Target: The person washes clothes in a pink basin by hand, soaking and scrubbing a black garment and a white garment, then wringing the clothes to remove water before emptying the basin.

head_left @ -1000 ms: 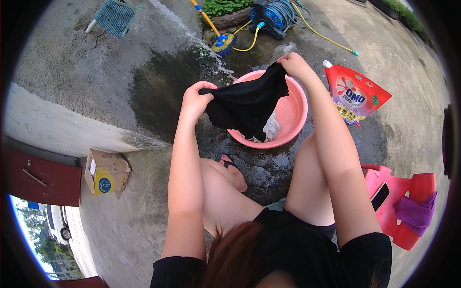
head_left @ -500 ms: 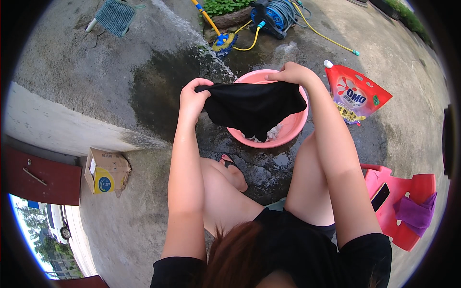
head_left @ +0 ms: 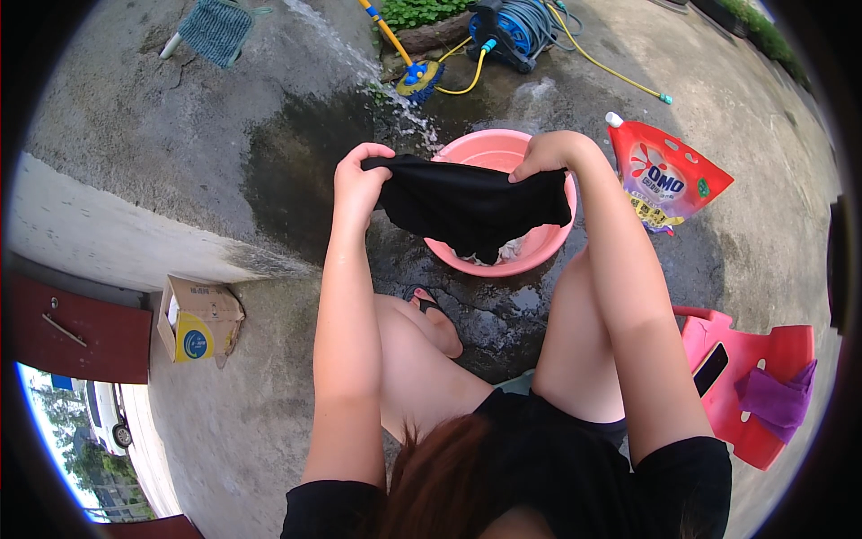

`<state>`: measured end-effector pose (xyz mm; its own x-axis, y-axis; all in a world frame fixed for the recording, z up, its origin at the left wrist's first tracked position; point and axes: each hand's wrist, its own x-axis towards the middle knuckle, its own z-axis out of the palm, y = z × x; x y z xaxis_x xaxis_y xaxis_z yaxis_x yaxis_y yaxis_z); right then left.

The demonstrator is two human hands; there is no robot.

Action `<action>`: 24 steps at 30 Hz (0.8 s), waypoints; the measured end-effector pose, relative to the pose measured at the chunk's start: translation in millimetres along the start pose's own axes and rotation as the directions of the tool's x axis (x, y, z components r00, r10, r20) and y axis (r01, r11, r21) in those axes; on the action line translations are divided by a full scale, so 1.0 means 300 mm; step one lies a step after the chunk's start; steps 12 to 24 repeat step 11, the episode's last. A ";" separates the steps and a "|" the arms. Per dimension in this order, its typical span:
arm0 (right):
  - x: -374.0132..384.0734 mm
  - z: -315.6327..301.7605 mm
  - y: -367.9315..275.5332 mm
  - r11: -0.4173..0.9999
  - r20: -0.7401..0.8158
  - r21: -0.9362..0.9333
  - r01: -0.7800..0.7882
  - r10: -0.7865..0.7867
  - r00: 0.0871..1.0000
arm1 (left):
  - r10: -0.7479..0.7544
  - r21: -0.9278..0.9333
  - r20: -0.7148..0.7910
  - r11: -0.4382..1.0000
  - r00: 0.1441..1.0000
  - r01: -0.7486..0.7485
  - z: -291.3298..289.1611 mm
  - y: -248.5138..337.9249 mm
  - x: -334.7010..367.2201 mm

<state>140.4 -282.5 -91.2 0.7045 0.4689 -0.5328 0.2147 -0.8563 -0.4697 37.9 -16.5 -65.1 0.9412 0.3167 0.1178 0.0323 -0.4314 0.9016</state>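
Between my hands hangs a black garment [head_left: 476, 208], stretched out sideways; its exact kind cannot be made out. My left hand [head_left: 362, 184] pinches its upper left corner. My right hand [head_left: 555, 154] grips the upper right edge, thumb laid over the cloth. Beneath and behind the garment stands a pink basin [head_left: 549, 241] on the wet ground. Some whitish cloth or suds [head_left: 510, 251] shows low inside it; the garment hides much of the rest.
Right of the basin lies a red detergent pouch [head_left: 669, 175]. A red plastic chair [head_left: 754, 440] holds a phone [head_left: 710, 369] and a purple cloth [head_left: 779, 400]. Beyond are a brush [head_left: 418, 81] and a hose reel [head_left: 512, 31]. A cardboard box [head_left: 202, 321] stands left.
My right hand has come down and nearer along the garment's top edge, its thumb now over the cloth. The left hand has shifted only slightly.
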 end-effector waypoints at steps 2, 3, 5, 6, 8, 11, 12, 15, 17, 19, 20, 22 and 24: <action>0.021 -0.002 0.011 1.000 -0.037 0.006 0.015 -0.014 0.999 | -0.007 -0.001 0.003 1.000 1.000 0.007 0.000 -0.003 0.001; 0.029 -0.004 0.013 0.999 -0.073 0.012 0.030 -0.029 0.997 | -0.004 0.005 0.008 1.000 1.000 0.004 -0.001 -0.007 0.004; 0.032 -0.008 0.018 0.999 -0.122 -0.004 0.041 -0.042 0.992 | -0.001 0.010 0.013 1.000 1.000 0.001 -0.001 -0.013 0.007; 0.031 -0.010 0.019 0.998 -0.170 -0.021 0.051 -0.054 0.984 | 0.004 0.013 0.018 1.000 1.000 -0.004 0.000 -0.014 0.008; 0.035 -0.015 0.023 0.998 -0.234 0.022 0.065 -0.058 0.970 | 0.009 0.017 0.024 1.000 1.000 -0.010 0.001 -0.015 0.008; 0.036 -0.016 0.025 0.993 -0.338 0.087 0.081 -0.047 0.940 | 0.017 0.022 0.024 1.000 1.000 -0.017 0.000 -0.020 0.010; 0.036 -0.016 0.025 0.993 -0.338 0.087 0.081 -0.047 0.940 | 0.017 0.022 0.024 1.000 1.000 -0.017 0.000 -0.020 0.010; 0.036 -0.016 0.025 0.993 -0.338 0.087 0.081 -0.047 0.940 | 0.017 0.022 0.024 1.000 1.000 -0.017 0.000 -0.020 0.010; 0.036 -0.016 0.025 0.993 -0.338 0.087 0.081 -0.047 0.940 | 0.017 0.022 0.024 1.000 1.000 -0.017 0.000 -0.020 0.010; 0.036 -0.016 0.025 0.993 -0.338 0.087 0.081 -0.047 0.940 | 0.017 0.022 0.024 1.000 1.000 -0.017 0.000 -0.020 0.010; 0.036 -0.016 0.025 0.993 -0.338 0.087 0.081 -0.047 0.940 | 0.017 0.022 0.024 1.000 1.000 -0.017 0.000 -0.020 0.010; 0.036 -0.016 0.025 0.993 -0.338 0.087 0.081 -0.047 0.940 | 0.017 0.022 0.024 1.000 1.000 -0.017 0.000 -0.020 0.010; 0.036 -0.016 0.025 0.993 -0.338 0.087 0.081 -0.047 0.940 | 0.017 0.022 0.024 1.000 1.000 -0.017 0.000 -0.020 0.010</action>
